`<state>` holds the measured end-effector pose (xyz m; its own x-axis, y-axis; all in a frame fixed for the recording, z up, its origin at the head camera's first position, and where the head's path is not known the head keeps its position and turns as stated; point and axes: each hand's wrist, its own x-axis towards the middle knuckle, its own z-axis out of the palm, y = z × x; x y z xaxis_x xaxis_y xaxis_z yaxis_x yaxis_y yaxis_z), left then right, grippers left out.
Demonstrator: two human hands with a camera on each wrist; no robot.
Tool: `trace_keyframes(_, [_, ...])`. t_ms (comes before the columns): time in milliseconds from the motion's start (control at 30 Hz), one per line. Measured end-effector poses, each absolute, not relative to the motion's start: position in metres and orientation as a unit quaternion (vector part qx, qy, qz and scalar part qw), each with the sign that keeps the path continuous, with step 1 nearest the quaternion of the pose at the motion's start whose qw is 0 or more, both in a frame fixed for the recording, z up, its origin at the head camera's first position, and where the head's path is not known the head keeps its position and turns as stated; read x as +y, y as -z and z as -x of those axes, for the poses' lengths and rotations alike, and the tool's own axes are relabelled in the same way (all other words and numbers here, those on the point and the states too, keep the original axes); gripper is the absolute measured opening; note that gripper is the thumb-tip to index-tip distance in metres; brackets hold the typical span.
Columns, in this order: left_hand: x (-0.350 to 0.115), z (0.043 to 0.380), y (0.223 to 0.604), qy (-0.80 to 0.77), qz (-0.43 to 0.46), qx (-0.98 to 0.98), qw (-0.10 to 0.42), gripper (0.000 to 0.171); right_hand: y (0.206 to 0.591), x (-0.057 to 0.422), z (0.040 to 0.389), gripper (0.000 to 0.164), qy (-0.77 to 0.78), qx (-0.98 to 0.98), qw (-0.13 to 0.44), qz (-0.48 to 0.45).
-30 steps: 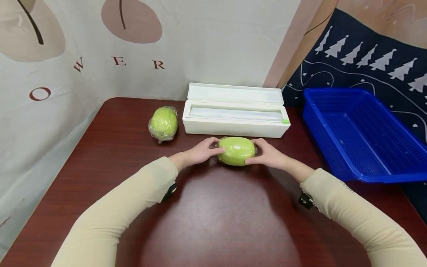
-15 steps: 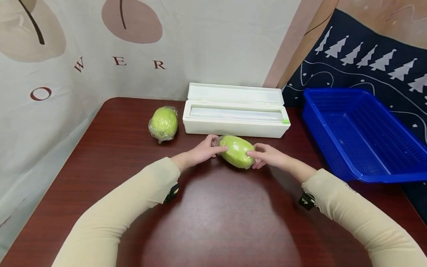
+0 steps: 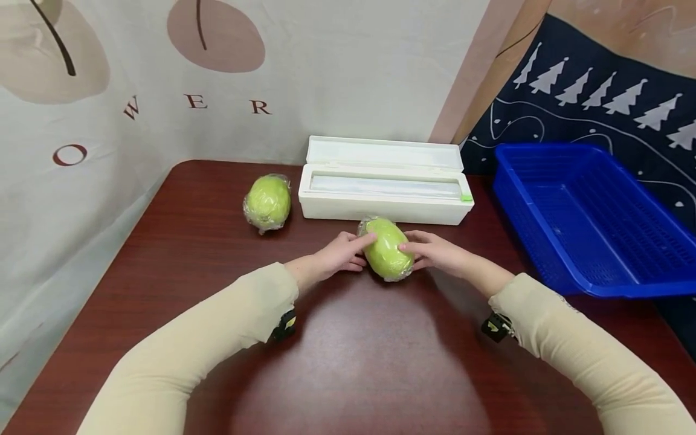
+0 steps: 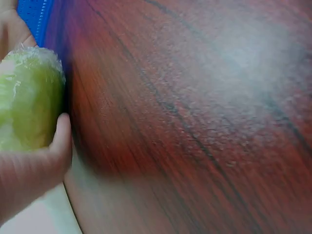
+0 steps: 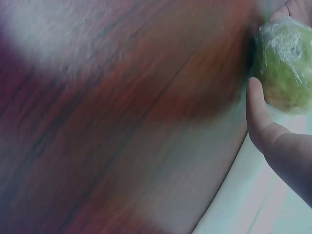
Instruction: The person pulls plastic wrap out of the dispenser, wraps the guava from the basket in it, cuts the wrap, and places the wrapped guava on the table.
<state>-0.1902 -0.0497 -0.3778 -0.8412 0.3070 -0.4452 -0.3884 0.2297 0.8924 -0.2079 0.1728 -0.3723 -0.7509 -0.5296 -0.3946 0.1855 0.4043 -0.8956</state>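
Observation:
An oval, light-green fruit, seemingly a melon (image 3: pixel 387 254), is wrapped in clear cling film, with film bunched at its ends. It sits over the table's middle, tilted, its far end to the left. My left hand (image 3: pixel 338 257) holds its left side, the thumb on top and the other fingers lower down. From the right, my right hand (image 3: pixel 437 251) grips it with the thumb on its near right side. The wrist views show the wrapped melon (image 4: pixel 31 102) between both hands, its underside hidden. Just behind stands a white cling film box (image 3: pixel 380 208), its lid raised.
A second film-wrapped green melon (image 3: pixel 268 203) lies at the back left, beside the box. At the right stands a blue plastic basket (image 3: pixel 535 241) with perforated walls. The dark red wooden table (image 3: pixel 359 362) meets a printed cloth (image 3: pixel 348 72) at the back.
The melon has turned clockwise, from lying crosswise to pointing toward me at its right end. My left hand has shifted slightly nearer; my right hand's thumb has moved up onto the melon's side.

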Motion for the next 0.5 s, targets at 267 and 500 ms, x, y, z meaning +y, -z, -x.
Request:
trace_keyframes(267, [-0.044,0.185,0.38,-0.634,0.011,0.709,0.307,0.064,0.37,0.171,0.201,0.056,0.583,0.732,0.346,0.065])
trace_keyframes(500, [-0.043,0.186,0.372,-0.65,0.015,0.701,0.295,0.058,0.361,0.164,0.197,0.053,0.604,0.722,0.336,0.033])
